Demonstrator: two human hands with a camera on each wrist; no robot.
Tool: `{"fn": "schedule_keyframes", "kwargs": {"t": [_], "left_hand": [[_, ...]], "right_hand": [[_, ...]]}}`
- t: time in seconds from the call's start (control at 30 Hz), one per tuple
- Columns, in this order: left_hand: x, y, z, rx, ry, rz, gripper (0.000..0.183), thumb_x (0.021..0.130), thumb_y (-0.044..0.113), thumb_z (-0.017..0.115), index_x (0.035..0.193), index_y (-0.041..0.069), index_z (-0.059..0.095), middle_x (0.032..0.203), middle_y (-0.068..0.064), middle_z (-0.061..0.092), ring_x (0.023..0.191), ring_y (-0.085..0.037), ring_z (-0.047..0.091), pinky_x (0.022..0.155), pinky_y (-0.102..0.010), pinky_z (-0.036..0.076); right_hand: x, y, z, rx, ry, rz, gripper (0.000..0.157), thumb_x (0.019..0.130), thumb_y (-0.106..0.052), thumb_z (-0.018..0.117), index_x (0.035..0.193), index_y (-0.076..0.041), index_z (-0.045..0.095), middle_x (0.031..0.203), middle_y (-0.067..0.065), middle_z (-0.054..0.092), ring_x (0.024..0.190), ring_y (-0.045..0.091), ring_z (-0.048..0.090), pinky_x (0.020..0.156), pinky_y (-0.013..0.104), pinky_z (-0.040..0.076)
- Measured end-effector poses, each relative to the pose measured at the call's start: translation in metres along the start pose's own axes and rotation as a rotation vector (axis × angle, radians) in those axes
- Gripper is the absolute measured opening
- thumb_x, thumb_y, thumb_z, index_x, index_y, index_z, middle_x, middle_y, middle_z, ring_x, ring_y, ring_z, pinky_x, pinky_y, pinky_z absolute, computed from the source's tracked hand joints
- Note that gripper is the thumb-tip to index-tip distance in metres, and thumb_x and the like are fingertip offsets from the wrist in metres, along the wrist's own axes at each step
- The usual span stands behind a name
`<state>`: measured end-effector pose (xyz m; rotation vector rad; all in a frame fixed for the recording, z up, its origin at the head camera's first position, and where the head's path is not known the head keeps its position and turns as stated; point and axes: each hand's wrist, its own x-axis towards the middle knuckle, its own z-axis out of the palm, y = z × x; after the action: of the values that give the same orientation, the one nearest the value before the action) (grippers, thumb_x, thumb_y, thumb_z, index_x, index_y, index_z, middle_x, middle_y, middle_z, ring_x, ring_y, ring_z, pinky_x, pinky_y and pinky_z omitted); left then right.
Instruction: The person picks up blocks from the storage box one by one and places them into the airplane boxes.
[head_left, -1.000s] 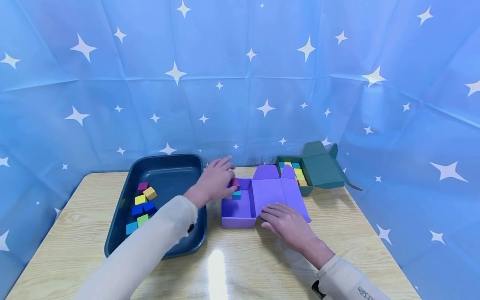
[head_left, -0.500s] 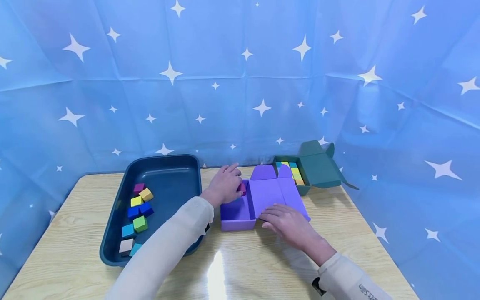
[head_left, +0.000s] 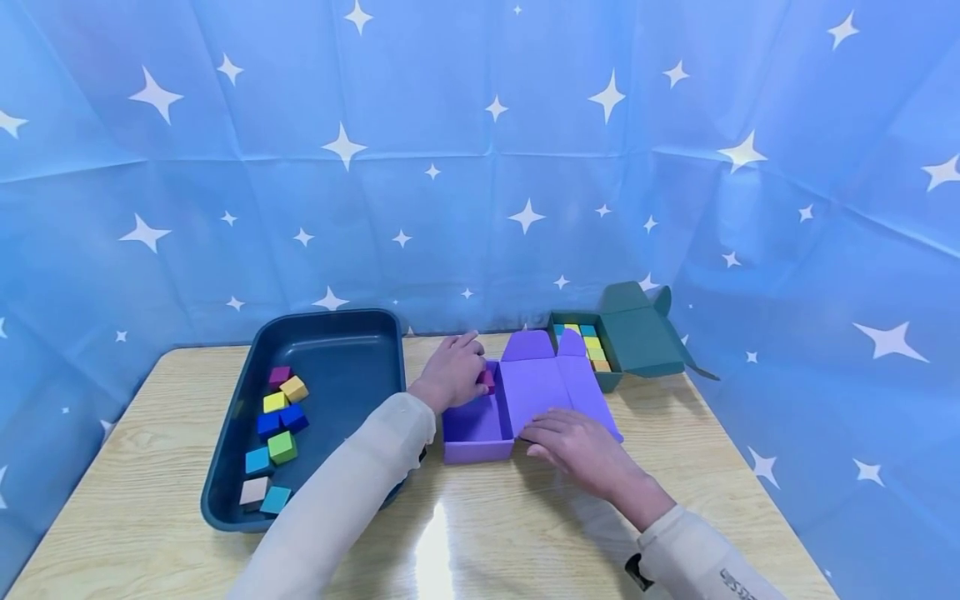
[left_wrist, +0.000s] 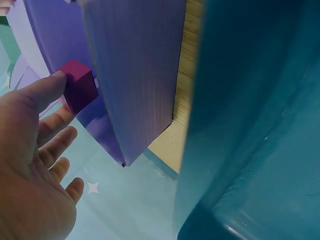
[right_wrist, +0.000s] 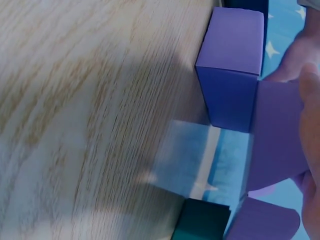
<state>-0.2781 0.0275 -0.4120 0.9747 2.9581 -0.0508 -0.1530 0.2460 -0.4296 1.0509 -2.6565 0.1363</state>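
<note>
Starry blue backdrop (head_left: 420, 200), wood-grain counter (head_left: 555, 550): pinching magenta cube (left_wrist: 78, 86) at purple box's (head_left: 478, 452) opening with left hand (head_left: 453, 372), seemingly gripping open lid (head_left: 534, 387) with right hand (head_left: 581, 457).

The table (head_left: 540, 542) carries 1 blue tray (head_left: 347, 367), 1 purple box (head_left: 477, 452), 1 green box (head_left: 611, 382).

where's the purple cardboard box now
In the head view, the purple cardboard box is at lower centre, right of the dark blue rectangular tray and nearer than the dark green cardboard box. The left hand holds a magenta cube at its far end.
</note>
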Motion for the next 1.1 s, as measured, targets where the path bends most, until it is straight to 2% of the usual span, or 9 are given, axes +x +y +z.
{"fn": "schedule_keyframes", "kwargs": {"t": [0.3, 0.43, 0.67, 0.83, 1.1], "left_hand": [[0.010, 0.004, 0.006, 0.040, -0.048, -0.010, 0.040, 0.092, 0.047, 0.063, 0.117, 0.018, 0.071, 0.141, 0.001, 0.054, 0.151, -0.022, 0.024, 0.124, -0.045, 0.023], [0.013, 0.007, 0.007, 0.043, -0.041, 0.004, 0.040, 0.091, 0.048, 0.064, 0.118, 0.019, 0.071, 0.140, 0.002, 0.055, 0.150, -0.022, 0.026, 0.123, -0.044, 0.025], [0.016, 0.012, 0.011, 0.072, -0.057, -0.016, 0.040, 0.088, 0.049, 0.066, 0.118, 0.022, 0.070, 0.139, 0.002, 0.055, 0.150, -0.022, 0.025, 0.123, -0.044, 0.024], [0.019, 0.013, 0.016, 0.123, -0.080, -0.019, 0.041, 0.086, 0.049, 0.069, 0.116, 0.021, 0.072, 0.139, 0.001, 0.055, 0.150, -0.023, 0.025, 0.123, -0.045, 0.024], [0.022, 0.015, 0.019, 0.194, -0.118, -0.006, 0.044, 0.088, 0.048, 0.067, 0.121, 0.019, 0.068, 0.144, 0.001, 0.051, 0.151, -0.022, 0.022, 0.125, -0.044, 0.020]], "right_hand": [[-0.002, 0.001, 0.001, -0.011, -0.003, -0.018, 0.026, 0.095, -0.031, 0.060, 0.116, -0.019, 0.071, 0.113, -0.005, 0.073, 0.111, 0.016, 0.067, 0.101, 0.037, 0.052], [-0.003, 0.001, 0.001, -0.010, 0.004, -0.018, 0.027, 0.097, -0.034, 0.057, 0.116, -0.020, 0.071, 0.113, -0.006, 0.073, 0.111, 0.016, 0.067, 0.100, 0.036, 0.053], [-0.003, 0.001, 0.001, -0.003, 0.004, -0.010, 0.025, 0.095, -0.031, 0.062, 0.115, -0.020, 0.071, 0.113, -0.006, 0.073, 0.111, 0.016, 0.067, 0.100, 0.036, 0.053], [-0.004, 0.000, 0.000, 0.007, 0.011, -0.012, 0.026, 0.095, -0.032, 0.060, 0.115, -0.020, 0.071, 0.113, -0.006, 0.073, 0.111, 0.016, 0.067, 0.100, 0.036, 0.053], [-0.005, 0.001, 0.000, -0.005, 0.031, -0.025, 0.027, 0.096, -0.033, 0.058, 0.115, -0.020, 0.072, 0.112, -0.006, 0.073, 0.110, 0.016, 0.067, 0.100, 0.035, 0.053]]}}
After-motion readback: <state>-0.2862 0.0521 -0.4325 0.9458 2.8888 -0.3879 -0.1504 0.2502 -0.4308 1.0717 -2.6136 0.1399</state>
